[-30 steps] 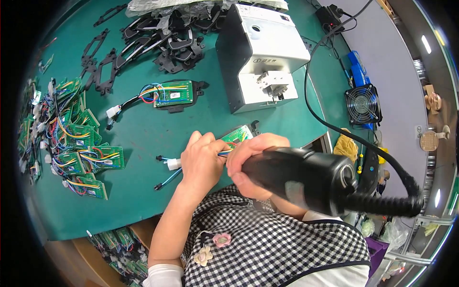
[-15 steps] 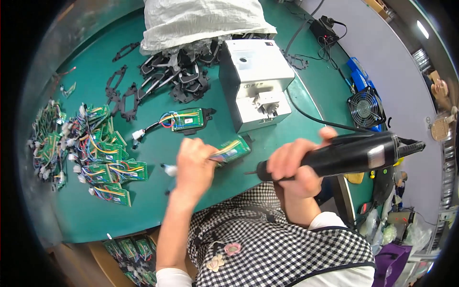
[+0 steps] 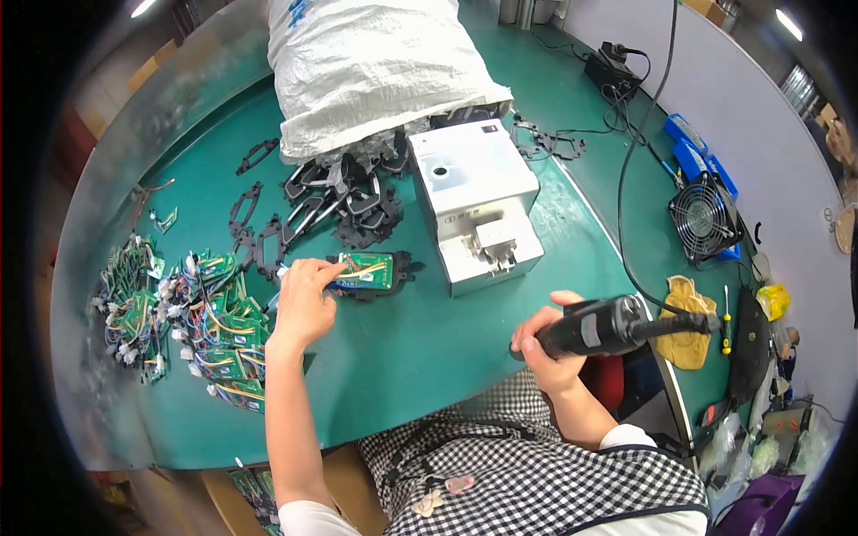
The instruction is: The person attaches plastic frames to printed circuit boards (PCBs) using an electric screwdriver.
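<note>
A green circuit board [image 3: 368, 271] with coloured wires lies on a black plastic frame [image 3: 407, 266] in front of the white machine. My left hand [image 3: 307, 299] is at its left end, fingers closed on the board's edge and wires. The exact grip is partly hidden. My right hand [image 3: 547, 353] is wrapped round a black corded electric screwdriver [image 3: 594, 329], held above the front edge of the bench. Its bit is out of sight.
Wired circuit boards [image 3: 228, 330] lie heaped at the left. Black plastic frames [image 3: 357, 201] spill from a white sack [image 3: 380, 71]. A white feeder-like machine [image 3: 478, 192] stands mid-bench. On the right are a fan [image 3: 704, 221], a yellow glove [image 3: 686, 326] and a small screwdriver [image 3: 727, 322].
The board that my left hand held is no longer in it. That hand has moved left to the board lying on the bench. My right hand still holds the electric screwdriver, now tilted differently.
</note>
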{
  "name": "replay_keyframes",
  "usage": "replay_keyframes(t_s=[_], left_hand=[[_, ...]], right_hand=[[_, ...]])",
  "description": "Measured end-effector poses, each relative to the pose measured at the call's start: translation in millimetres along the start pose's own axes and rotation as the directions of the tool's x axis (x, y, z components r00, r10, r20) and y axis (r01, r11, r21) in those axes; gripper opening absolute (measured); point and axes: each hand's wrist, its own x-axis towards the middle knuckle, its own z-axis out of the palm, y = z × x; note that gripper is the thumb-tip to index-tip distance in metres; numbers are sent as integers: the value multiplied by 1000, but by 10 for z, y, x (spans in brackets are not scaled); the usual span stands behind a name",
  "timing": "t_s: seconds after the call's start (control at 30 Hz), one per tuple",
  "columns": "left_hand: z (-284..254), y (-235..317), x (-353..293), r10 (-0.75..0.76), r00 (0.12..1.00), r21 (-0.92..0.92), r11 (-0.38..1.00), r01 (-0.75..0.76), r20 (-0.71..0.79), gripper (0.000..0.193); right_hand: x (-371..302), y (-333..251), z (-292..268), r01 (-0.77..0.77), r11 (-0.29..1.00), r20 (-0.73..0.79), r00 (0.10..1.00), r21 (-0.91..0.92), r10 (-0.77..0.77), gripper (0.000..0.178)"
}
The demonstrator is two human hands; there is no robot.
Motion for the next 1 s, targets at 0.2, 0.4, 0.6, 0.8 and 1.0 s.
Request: replay_keyframes(t_s=[0.2,0.4,0.6,0.8,1.0], left_hand=[[104,149,651,81,977,182,982,-45,-195,29],[298,-124,1160,-180,982,373,909,189,-57,19],[-442,122,1326,111,831,248,968,33,-545,18],[-797,618,345,273,952,138,957,-255,-135,16],[182,1047,-116,496,831,-51,864,-500,253,20]], right_hand=[[9,-5,9,36,999,-12,999,-3,-36,59],[16,48,61,97,995,18,995,-26,-97,60],[53,-46,22,-15,998,-166,986,64,26,59],[39,-63,118,-52,999,-94,994,-8,51,52],[16,-170,158,266,938,-102,950,-224,-294,54]])
